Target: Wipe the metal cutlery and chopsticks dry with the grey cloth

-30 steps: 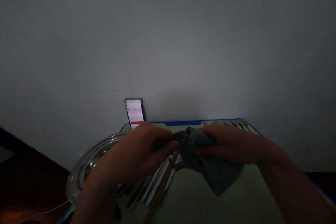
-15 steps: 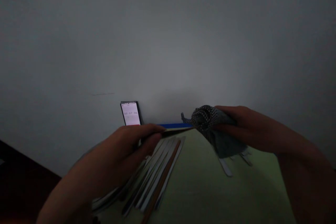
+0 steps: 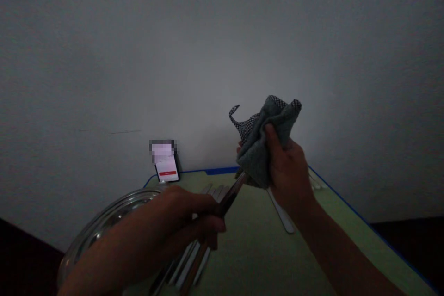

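A: What's in each grip?
B: The left hand (image 3: 187,217) pinches a slim utensil (image 3: 231,196) by its near end. The right hand (image 3: 287,166) clasps a grey cloth (image 3: 262,143), thumb pressed into its near face.
A: Where do they meet?
B: The utensil slants up to the cloth's lower left edge; whether its tip goes inside, I can't tell.
A: What's changed?
B: The cloth was a tight roll and the utensil nearly level; now the cloth is higher and spread flatter. I'd judge a broader patch of fabric is available to the utensil.
A: And around them?
B: A row of utensils (image 3: 183,266) lies below and left of the cloth on the worktop (image 3: 249,249), a lone utensil (image 3: 282,217) just below it. Left of the cloth are a lit phone (image 3: 167,166) and a metal bowl (image 3: 114,206).
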A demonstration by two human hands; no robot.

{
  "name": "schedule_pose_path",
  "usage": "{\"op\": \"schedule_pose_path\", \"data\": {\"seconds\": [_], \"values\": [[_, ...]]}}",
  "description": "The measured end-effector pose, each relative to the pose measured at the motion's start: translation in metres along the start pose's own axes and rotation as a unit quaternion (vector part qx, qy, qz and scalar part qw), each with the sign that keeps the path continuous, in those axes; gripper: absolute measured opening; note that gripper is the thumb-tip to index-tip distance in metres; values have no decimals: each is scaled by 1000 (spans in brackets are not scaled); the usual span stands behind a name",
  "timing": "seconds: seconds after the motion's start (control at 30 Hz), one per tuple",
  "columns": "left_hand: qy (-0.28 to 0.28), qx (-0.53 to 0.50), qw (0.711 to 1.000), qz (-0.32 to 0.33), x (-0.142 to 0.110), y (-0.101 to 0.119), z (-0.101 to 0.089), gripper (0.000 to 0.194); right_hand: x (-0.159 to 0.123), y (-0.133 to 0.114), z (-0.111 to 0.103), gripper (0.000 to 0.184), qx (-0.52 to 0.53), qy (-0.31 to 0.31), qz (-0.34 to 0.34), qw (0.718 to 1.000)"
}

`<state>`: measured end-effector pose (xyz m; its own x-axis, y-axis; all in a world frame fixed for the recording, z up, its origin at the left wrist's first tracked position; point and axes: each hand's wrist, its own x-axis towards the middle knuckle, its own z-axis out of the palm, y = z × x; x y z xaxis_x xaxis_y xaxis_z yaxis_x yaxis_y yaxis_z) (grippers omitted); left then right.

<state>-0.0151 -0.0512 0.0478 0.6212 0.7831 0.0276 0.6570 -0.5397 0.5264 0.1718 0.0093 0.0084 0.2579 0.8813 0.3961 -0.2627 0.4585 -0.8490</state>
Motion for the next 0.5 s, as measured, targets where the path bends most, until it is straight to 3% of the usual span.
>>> {"op": "schedule_pose_path", "data": {"seconds": [0.13,0.23,0.4,0.5], "values": [[23,81,996,1,6,2,13,25,-11,19,19,48,111,15,118,987],[59,133,989,-23,10,-1,19,28,-14,30,24,44,182,4,154,971],[78,110,990,-33,8,-8,11,31,0,32,11,35,95,-36,102,990],[107,66,991,-44,-3,-15,0,28,13,16,-12,31,-17,-129,42,991]]}}
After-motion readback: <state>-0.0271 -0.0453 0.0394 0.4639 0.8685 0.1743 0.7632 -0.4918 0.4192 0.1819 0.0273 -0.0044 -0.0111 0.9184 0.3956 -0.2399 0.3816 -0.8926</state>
